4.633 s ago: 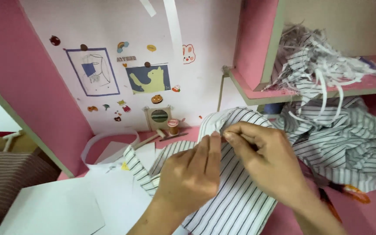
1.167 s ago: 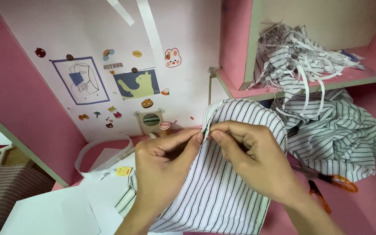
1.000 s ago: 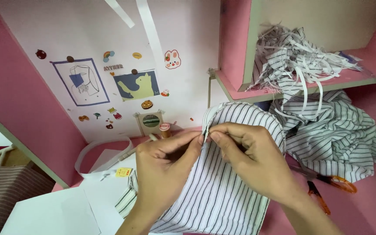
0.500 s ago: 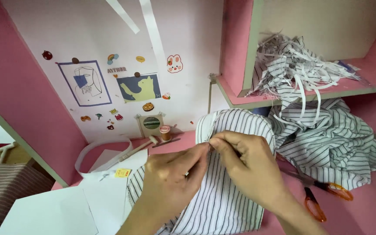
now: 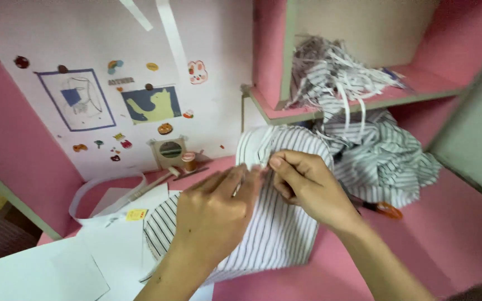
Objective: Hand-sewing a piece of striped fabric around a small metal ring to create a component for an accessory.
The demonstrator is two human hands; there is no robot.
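Head view. Left hand (image 5: 213, 214): fingers drawn together, pinching the upper edge of the striped cloth piece (image 5: 277, 234) at its middle. Right hand (image 5: 308, 187): thumb and forefinger closed on the same edge, just beside the left fingertips, the two hands touching or nearly so.

Striped cloth piece: white with thin dark stripes, lying on the pink surface (image 5: 447, 234) at centre, its top edge lifted and folded between both hands, its lower part spread toward the viewer.

Heap of striped cloth (image 5: 386, 159): same pattern, crumpled, to the right behind the right hand, beneath the pink shelf (image 5: 336, 108).

Cut strips (image 5: 336, 72): tangled pile on the shelf, several ends hanging over its front edge.

Scissors (image 5: 383, 209): orange handle showing on the surface, just beside the heap, blades hidden by the right wrist.

White paper sheets (image 5: 40, 273): lower left, partly under the striped cloth piece.

White wall panel (image 5: 207, 44): behind, bearing small stickers and two drawings.
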